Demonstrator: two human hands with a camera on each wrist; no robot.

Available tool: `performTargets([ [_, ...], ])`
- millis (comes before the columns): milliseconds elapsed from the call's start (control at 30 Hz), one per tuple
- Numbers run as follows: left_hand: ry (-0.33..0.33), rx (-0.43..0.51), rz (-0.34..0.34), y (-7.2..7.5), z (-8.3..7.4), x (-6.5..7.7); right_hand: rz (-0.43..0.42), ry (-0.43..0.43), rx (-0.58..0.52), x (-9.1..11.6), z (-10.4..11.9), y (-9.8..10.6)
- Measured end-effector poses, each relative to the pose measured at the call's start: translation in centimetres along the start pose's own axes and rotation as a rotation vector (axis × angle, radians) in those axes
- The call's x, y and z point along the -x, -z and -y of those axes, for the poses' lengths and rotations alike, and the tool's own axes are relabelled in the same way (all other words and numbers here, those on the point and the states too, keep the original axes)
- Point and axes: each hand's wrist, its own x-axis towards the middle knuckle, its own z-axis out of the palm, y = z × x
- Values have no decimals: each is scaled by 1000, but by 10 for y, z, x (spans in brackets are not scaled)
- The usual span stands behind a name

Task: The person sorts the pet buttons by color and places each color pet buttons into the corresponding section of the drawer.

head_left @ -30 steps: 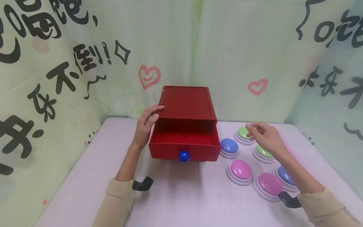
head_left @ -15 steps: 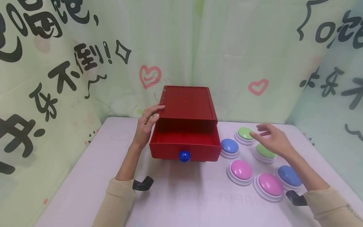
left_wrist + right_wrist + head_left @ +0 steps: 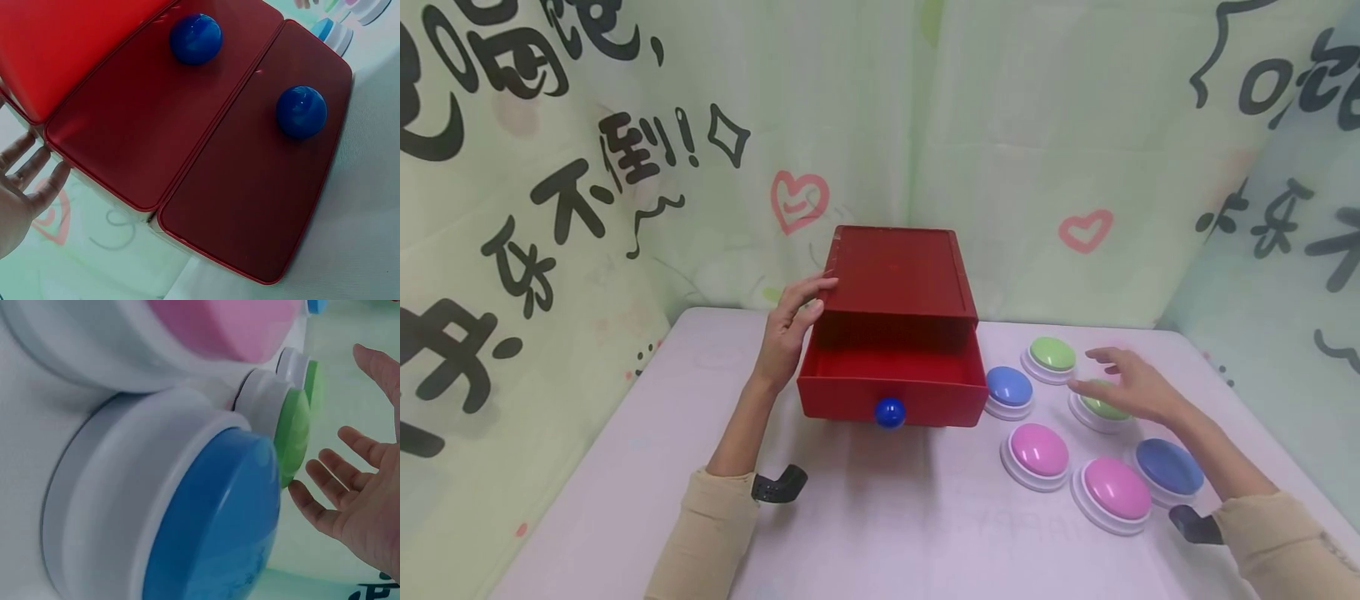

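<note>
A red drawer box (image 3: 891,271) stands on the table with its top drawer (image 3: 891,358) pulled out; I see only red inside it. My left hand (image 3: 784,329) touches the box's left side, its fingers along the upper edge. In the left wrist view, a blue knob (image 3: 195,39) is on the upper drawer front and another blue knob (image 3: 301,112) on the lower front, which is pushed in. My right hand (image 3: 1131,387), fingers spread and holding nothing, hovers over the nearer green button (image 3: 1105,408), partly hiding it. Whether it touches the button I cannot tell.
Around the right hand are several round push buttons on white bases: a farther green button (image 3: 1052,354), a blue button (image 3: 1009,387), pink buttons (image 3: 1039,450) and a larger blue button (image 3: 219,519). A printed curtain (image 3: 1000,150) closes off the back and sides.
My right hand has drawn back to the right and lower, from the farther green button to above the nearer one, its fingers spreading. The left hand and the drawer stay put.
</note>
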Motion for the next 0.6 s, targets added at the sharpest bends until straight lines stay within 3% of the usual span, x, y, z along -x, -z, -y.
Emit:
performTargets([
  [300, 2, -4, 4, -1, 2, 0, 63, 4, 24, 0, -19, -8],
  [600, 3, -10, 4, 0, 2, -1, 73, 24, 44, 2, -22, -13],
])
